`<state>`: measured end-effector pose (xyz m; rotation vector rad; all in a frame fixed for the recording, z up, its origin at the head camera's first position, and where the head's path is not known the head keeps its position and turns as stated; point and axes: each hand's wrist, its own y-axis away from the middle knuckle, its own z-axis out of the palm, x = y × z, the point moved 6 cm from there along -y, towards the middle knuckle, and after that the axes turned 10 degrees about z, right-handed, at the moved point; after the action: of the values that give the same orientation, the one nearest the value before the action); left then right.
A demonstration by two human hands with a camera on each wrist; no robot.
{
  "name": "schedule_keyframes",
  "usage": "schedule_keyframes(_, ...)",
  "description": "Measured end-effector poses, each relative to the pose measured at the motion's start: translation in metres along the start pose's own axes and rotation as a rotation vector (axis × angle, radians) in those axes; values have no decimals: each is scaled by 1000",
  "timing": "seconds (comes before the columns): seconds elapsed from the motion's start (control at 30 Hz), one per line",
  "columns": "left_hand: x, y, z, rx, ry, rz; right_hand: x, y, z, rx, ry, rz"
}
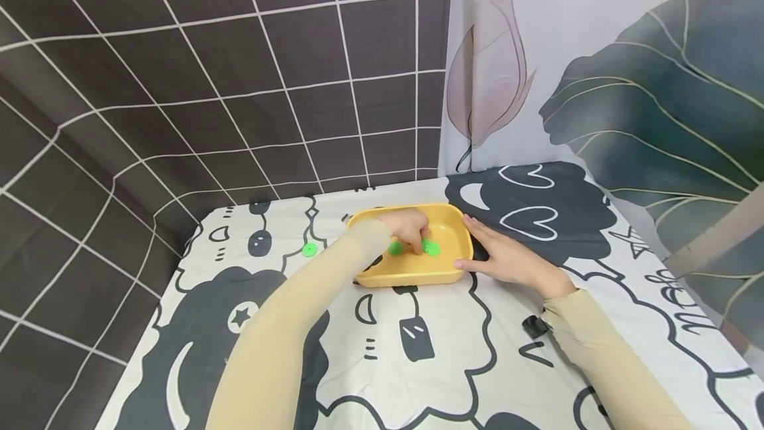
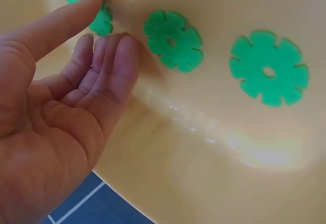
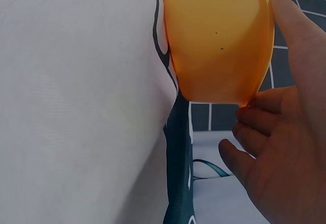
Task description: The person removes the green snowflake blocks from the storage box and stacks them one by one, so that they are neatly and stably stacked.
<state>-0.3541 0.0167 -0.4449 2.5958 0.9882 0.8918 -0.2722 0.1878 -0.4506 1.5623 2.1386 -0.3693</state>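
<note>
A yellow plastic tray [image 1: 412,279] with raised sides rests on the patterned cloth. My left hand [image 1: 406,225] reaches down inside it. In the left wrist view, the left thumb and fingers stand apart around a notched green disc [image 2: 104,20], with no firm hold visible. Two more flower-shaped green discs, a middle one [image 2: 173,40] and an outer one [image 2: 269,68], lie on the tray floor, each with a centre hole. My right hand [image 1: 504,257] holds the tray's right end, thumb over the rim, fingers along the outer side; the right wrist view shows fingertips at its corner.
Left of the tray, a single green disc [image 1: 309,249] lies on the black-and-white cloth [image 1: 447,377]. A small black object [image 1: 534,326] is beside the right forearm. Behind stand a dark gridded wall covering [image 1: 286,78] and a leaf-print curtain [image 1: 668,85].
</note>
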Motion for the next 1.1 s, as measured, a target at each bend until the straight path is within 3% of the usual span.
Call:
schedule_keyframes(0.23, 6, 0, -2, 52, 79, 46, -3, -1, 1, 1, -1, -16)
schedule_keyframes(0.5, 24, -10, 3, -4, -68, 88, -3, 0, 3, 1, 3, -12)
schedule_keyframes(0.67, 24, -12, 3, 11, -26, 77, -2, 1, 4, 6, 5, -12)
schedule_keyframes(0.9, 12, -7, -5, 117, 146, 126, -1, 1, 5, 4, 10, -14)
schedule_keyframes(1.1, 4, 19, -38, 295, 293, 187, 0, 1, 3, 3, 15, 0)
